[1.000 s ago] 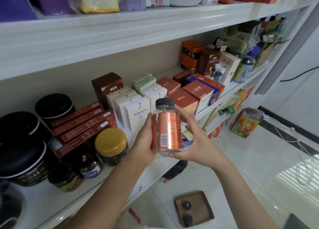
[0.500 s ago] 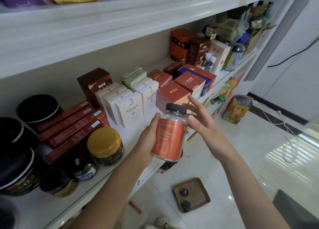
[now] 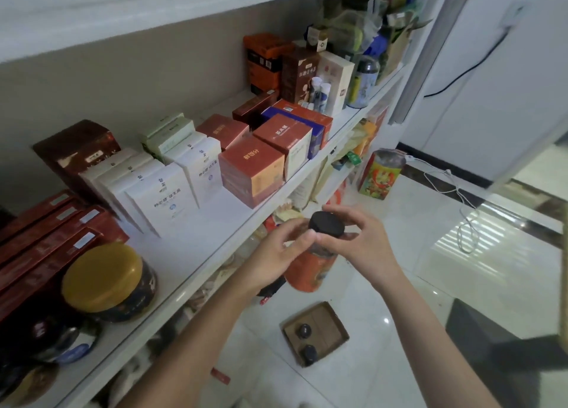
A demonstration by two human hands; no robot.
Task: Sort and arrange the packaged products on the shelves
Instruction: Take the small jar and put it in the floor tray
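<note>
"White shelf (image 3: 215,266) first: has the bottle landed on it?"

"No. A second ago the bottle (image 3: 310,272) stood upright, high in front of the white boxes (image 3: 163,192). Now it hangs lower, out past the shelf's front edge and over the floor, tipped so its top faces us."

"And the hands?"

"The left hand (image 3: 273,254) wraps the bottle's shoulder, fingers curled round it. The right hand (image 3: 365,244), which had opened and lifted off half a second ago, is back, with fingers and thumb closed round the black cap (image 3: 326,224)."

"Meaning?"

"I judge it a check or a tightening of the cap before shelving. Placement is not yet done, and the bare strip of shelf between the white boxes and the gold-lidded jar (image 3: 104,278) looks a likely spot."

"Containers?"

"That jar is closed, its contents unseen. The bottle shows something brownish through its clear upper part, too blurred to name. On the floor a cardboard tray (image 3: 330,320) holds two small dark round pieces (image 3: 303,330), lying apart from each other"
</note>
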